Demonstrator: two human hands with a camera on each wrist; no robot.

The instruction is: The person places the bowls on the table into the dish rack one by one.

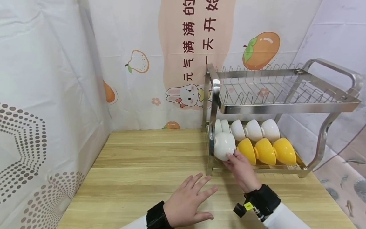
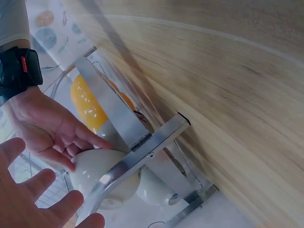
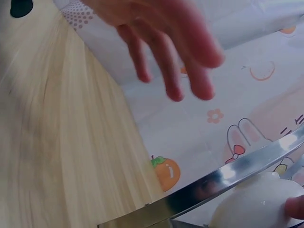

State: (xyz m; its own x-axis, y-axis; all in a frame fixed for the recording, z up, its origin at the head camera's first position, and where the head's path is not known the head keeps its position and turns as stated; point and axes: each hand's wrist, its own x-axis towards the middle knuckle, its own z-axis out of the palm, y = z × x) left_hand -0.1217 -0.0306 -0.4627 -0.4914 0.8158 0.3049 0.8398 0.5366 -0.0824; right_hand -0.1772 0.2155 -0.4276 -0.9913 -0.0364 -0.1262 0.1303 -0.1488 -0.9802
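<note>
A white bowl (image 1: 224,147) stands on its side at the front left of the metal dish rack's (image 1: 288,110) lower tier. My right hand (image 1: 241,170) pinches its rim, thumb on the outside of the bowl; the left wrist view shows the same white bowl (image 2: 92,173) behind the rack's side bar. Beside it in the front row are three yellow bowls (image 1: 264,152). Above the tabletop, left of the right hand, my left hand (image 1: 188,203) has its fingers spread and holds nothing. The right wrist view also shows the left hand (image 3: 161,42) apart from the rack.
Several white bowls (image 1: 254,130) line the back row of the lower tier. The rack's upper tier has upright wire dividers (image 1: 257,95). A wooden tabletop (image 1: 143,159) extends left of the rack. Printed curtains (image 1: 123,79) hang behind and at the sides.
</note>
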